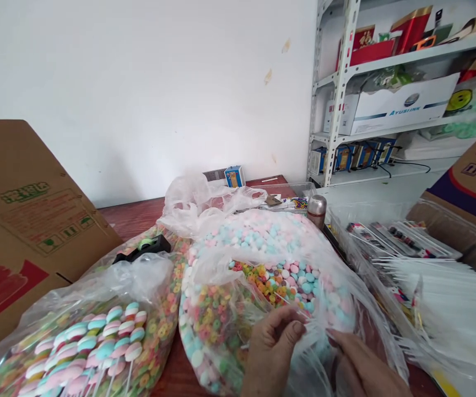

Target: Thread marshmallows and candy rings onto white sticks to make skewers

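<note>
The left hand [269, 353] has its fingers [291, 328] closed together and pinches the thin clear plastic bag [230, 314]. The right hand [366, 369] touches the same bag, but I cannot tell if it grips. The bag holds small round candies [279, 281] and lies on a wooden table [130, 218], beside another bag with swirl lollipops [106, 342].

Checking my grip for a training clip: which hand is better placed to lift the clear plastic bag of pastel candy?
Probably your left hand: its thumb and fingers pinch the gathered film of the clear plastic bag. Your right hand lies flatter on the plastic, partly out of view.
</note>
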Demonstrator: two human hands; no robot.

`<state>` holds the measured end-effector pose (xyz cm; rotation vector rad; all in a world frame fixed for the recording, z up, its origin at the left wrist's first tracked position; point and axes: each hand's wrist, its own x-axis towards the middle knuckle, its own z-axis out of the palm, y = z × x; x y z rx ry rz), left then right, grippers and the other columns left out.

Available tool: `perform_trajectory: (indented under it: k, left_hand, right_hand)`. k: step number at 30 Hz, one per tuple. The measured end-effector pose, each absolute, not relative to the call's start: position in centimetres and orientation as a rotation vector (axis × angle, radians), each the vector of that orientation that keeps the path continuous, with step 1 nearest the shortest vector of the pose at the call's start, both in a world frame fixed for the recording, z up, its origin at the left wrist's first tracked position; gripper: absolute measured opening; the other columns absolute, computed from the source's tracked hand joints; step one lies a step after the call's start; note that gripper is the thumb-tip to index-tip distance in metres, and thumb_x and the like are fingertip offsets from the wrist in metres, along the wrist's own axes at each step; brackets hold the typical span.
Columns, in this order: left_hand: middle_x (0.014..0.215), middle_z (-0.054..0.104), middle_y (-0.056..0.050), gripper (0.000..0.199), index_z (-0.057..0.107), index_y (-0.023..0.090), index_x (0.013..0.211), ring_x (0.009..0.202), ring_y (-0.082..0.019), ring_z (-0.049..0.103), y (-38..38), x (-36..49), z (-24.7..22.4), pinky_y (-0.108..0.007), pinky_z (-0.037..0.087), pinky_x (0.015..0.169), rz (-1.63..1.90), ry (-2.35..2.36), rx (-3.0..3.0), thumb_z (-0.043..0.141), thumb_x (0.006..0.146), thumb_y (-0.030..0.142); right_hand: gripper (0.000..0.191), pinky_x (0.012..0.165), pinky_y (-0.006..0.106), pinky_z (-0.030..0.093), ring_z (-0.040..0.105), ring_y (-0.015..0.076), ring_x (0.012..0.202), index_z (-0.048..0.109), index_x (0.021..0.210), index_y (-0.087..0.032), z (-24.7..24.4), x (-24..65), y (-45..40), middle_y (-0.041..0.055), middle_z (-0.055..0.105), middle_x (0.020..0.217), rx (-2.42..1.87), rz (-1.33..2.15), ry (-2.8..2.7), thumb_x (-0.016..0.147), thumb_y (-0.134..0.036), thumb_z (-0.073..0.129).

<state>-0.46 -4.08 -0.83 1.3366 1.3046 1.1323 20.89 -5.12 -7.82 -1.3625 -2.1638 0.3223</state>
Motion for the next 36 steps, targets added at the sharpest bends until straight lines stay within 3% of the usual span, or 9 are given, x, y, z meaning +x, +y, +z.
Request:
perform_trajectory:
  k: [3, 7, 11, 18, 24, 27, 30, 34, 36]
  left_hand:
    - [0.114, 0.073, -0.009, 0.031, 0.069, 0.024, 0.115, 0.114, -0.033, 0.062, -3.4, -1.6, -1.2, -0.057, 0.042, 0.104, 0.977, 1.531, 2.057, 0.069, 0.084, 0.026]
    - [0.094, 0.073, -0.003, 0.016, 0.068, 0.024, 0.098, 0.109, -0.032, 0.064, -3.6, -3.4, -2.3, -0.068, 0.027, 0.111, 0.693, 1.684, 2.551, 0.072, 0.083, 0.024]
    - [0.076, 0.069, 0.001, 0.007, 0.064, 0.023, 0.080, 0.079, -0.024, 0.068, -5.9, -6.5, -3.1, -0.061, 0.036, 0.106, 0.543, 1.851, 2.674, 0.064, 0.087, 0.021]
    - [0.080, 0.075, -0.001, 0.013, 0.064, 0.026, 0.080, 0.080, -0.022, 0.072, -10.0, -12.4, -3.8, -0.036, 0.051, 0.082, 0.571, 1.990, 2.689, 0.056, 0.090, 0.024]
    - [0.081, 0.072, -0.005, 0.018, 0.072, 0.025, 0.088, 0.073, -0.019, 0.068, -9.3, -8.7, -1.9, -0.027, 0.052, 0.067, 1.080, 1.869, 1.897, 0.060, 0.091, 0.038]
    - [0.084, 0.071, -0.005, 0.043, 0.070, 0.022, 0.108, 0.063, -0.016, 0.064, -7.6, -5.7, -1.4, -0.024, 0.049, 0.052, 1.249, 1.591, 1.272, 0.069, 0.081, 0.055]
    - [0.062, 0.062, 0.001, 0.050, 0.071, 0.017, 0.099, 0.042, -0.010, 0.051, -6.0, -4.2, -1.1, -0.020, 0.040, 0.041, 1.245, 1.357, 0.863, 0.070, 0.077, 0.062]
    - [0.068, 0.070, -0.004, 0.039, 0.075, 0.021, 0.086, 0.056, -0.018, 0.064, -5.6, -3.7, -0.4, -0.030, 0.054, 0.057, 1.401, 1.393, 0.915, 0.069, 0.078, 0.059]
    - [0.079, 0.075, -0.008, 0.030, 0.078, 0.029, 0.084, 0.072, -0.026, 0.070, -6.2, -3.1, -0.4, -0.038, 0.058, 0.072, 1.369, 1.468, 1.234, 0.066, 0.081, 0.056]
  right_hand:
    - [0.037, 0.083, 0.028, 0.056, 0.071, 0.0187, 0.101, 0.063, 0.117, -0.019, -6.2, 18.6, -2.8, 0.0082, 0.074, 0.115, -1.549, 0.502, -2.080, 0.097, -0.022, 0.033]
    - [0.028, 0.077, 0.032, 0.050, 0.070, 0.0239, 0.094, 0.065, 0.102, -0.019, -4.6, 14.9, 0.3, 0.0108, 0.073, 0.106, -1.670, 0.604, -2.123, 0.094, -0.018, 0.038]
    - [0.024, 0.072, 0.028, 0.046, 0.069, 0.0215, 0.085, 0.066, 0.090, -0.021, -4.9, 12.9, 0.2, 0.0055, 0.071, 0.091, -1.604, 0.657, -2.183, 0.091, -0.014, 0.043]
    - [0.032, 0.080, 0.026, 0.050, 0.068, 0.0183, 0.094, 0.069, 0.103, -0.025, -5.7, 12.6, -4.1, 0.0046, 0.067, 0.108, -1.297, 0.912, -2.240, 0.092, -0.014, 0.041]
    - [0.036, 0.088, 0.025, 0.053, 0.067, 0.0190, 0.104, 0.069, 0.115, -0.022, -5.3, 13.4, -3.8, 0.0090, 0.066, 0.114, -1.224, 0.956, -2.054, 0.099, -0.031, 0.038]
    - [0.036, 0.082, 0.021, 0.056, 0.070, 0.0161, 0.098, 0.068, 0.118, -0.026, -5.7, 14.1, -3.6, 0.0076, 0.067, 0.116, -1.172, 0.826, -2.132, 0.101, -0.032, 0.037]
    - [0.030, 0.079, 0.023, 0.057, 0.071, 0.0164, 0.096, 0.066, 0.121, -0.032, -6.4, 15.4, -3.2, 0.0048, 0.069, 0.115, -1.103, 0.560, -2.203, 0.100, -0.032, 0.045]
    - [0.055, 0.096, 0.050, 0.051, 0.059, 0.0359, 0.118, 0.058, 0.132, -0.025, -6.6, 16.8, -3.2, 0.0154, 0.062, 0.131, -1.363, 0.227, -1.777, 0.084, -0.050, 0.067]
    - [0.058, 0.091, 0.049, 0.052, 0.063, 0.0348, 0.109, 0.058, 0.129, -0.022, -5.9, 16.4, -3.5, 0.0166, 0.065, 0.124, -1.490, 0.485, -1.436, 0.084, -0.057, 0.062]
